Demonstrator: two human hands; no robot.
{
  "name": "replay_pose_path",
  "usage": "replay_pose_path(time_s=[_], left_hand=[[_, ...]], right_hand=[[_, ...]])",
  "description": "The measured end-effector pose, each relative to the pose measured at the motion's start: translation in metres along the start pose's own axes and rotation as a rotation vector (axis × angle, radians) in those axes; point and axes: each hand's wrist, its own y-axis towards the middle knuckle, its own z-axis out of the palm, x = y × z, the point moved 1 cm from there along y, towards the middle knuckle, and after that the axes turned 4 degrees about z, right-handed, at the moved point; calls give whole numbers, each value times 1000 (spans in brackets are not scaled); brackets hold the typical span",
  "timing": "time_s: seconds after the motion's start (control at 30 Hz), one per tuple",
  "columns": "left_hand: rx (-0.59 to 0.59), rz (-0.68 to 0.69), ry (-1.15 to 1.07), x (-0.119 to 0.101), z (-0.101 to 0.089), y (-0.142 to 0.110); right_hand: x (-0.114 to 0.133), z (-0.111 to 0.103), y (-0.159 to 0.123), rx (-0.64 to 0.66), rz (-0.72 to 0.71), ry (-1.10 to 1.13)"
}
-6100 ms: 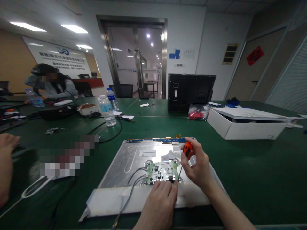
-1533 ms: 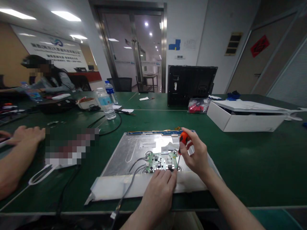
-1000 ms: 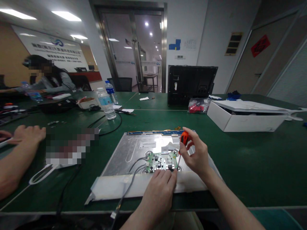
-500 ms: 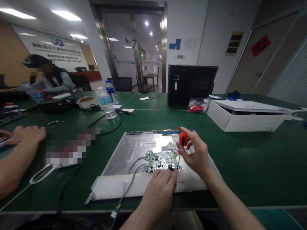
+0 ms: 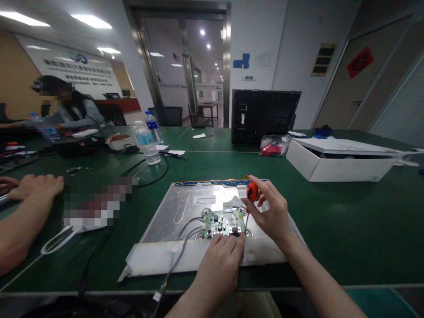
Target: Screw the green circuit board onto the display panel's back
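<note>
A green circuit board (image 5: 222, 223) lies over the silver metal back of a flat display panel (image 5: 172, 212), with dark cables leading off its left side. My right hand (image 5: 270, 210) grips a screwdriver (image 5: 252, 191) by its orange-and-black handle, the shaft pointing down at the board's lower right corner. Beside the shaft tip, my left hand (image 5: 221, 260) rests on the board's lower edge, fingers lying forward and holding nothing I can see. The screw under the tip is too small to make out.
Behind the panel stand a black monitor casing (image 5: 265, 117), a bag of red items (image 5: 273, 145) and a white box (image 5: 341, 165). Water bottles (image 5: 147, 143) are at left. A co-worker's arm (image 5: 29, 216) reaches in from the left edge; another person (image 5: 73, 106) sits farther back.
My right fingers have shifted slightly round the screwdriver handle, which shows a turned face. My left hand and the board have stayed put. The co-worker's hands at left moved a little.
</note>
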Motion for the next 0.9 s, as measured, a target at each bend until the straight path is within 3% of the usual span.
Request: replay_pose_path(time_s=[0.17,0.47,0.9], left_hand=[[29,-1,12,0,0,-1],[36,-7,6,-1,-3,0],[38,-2,15,-1,-5,0]], right_hand=[[-3,1,-5,-9,75,35],[1,-1,1,-28,8,23],[-1,-1,-2,-14,40,60]])
